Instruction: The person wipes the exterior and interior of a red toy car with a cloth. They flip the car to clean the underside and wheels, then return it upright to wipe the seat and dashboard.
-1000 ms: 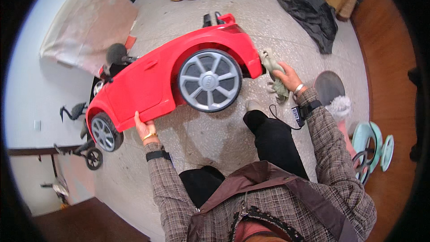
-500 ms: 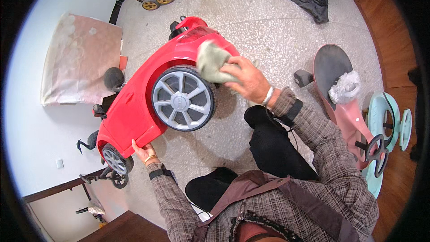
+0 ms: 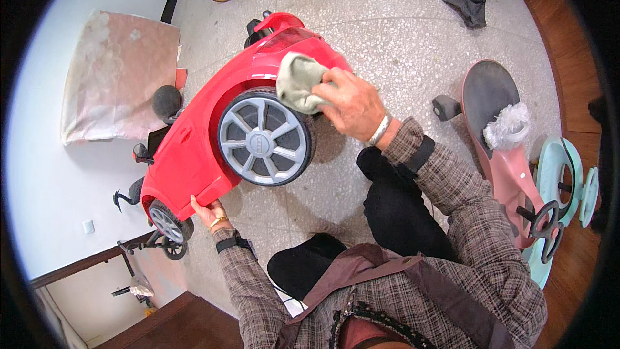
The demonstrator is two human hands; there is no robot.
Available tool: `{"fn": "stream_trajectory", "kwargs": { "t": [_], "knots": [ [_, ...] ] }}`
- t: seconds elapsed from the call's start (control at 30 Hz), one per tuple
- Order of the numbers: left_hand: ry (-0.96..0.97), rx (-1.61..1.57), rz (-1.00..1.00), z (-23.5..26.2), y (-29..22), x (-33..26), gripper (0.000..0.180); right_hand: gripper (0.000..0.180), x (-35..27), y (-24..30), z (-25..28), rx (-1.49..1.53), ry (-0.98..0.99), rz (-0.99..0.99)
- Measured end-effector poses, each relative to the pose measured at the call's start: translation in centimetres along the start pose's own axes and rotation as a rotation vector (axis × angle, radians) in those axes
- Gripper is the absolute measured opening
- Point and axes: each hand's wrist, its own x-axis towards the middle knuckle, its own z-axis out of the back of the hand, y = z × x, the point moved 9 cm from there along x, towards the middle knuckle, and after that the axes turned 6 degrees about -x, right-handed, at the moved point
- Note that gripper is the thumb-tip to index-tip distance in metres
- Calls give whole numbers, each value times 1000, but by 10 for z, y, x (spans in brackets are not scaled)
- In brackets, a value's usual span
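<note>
The red toy car (image 3: pixel 194 150) at ten o'clock looks hard, slick and light (big, though); your left hand (image 3: pixel 210 212) pinches it low at eight, a good grip. Your right hand (image 3: pixel 355 105) squeezes a soft cloth (image 3: pixel 297 84) at twelve.

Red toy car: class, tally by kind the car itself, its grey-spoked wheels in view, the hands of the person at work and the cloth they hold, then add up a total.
Red toy car: 1
Grey-spoked wheels: 2
Hands: 2 (left hand, right hand)
Pale green cloth: 1
Total: 6
</note>
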Motion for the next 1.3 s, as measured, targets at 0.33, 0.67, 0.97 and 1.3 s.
{"fn": "stream_trajectory", "kwargs": {
  "t": [0.33,0.67,0.97,1.3],
  "knots": [
    [33,-15,29,3,4,1,45,29,5,-10,9,-24,8,-114],
    [-46,3,-42,1,0,-12,43,38,37,-44,-20,115,-49,-231],
    [-38,-35,3,4,9,-9,53,33,120,52,-71,25,81,423],
    [-63,-123,37,0,17,-20,54,37,104,4,-32,38,235,211]
  ]
}}
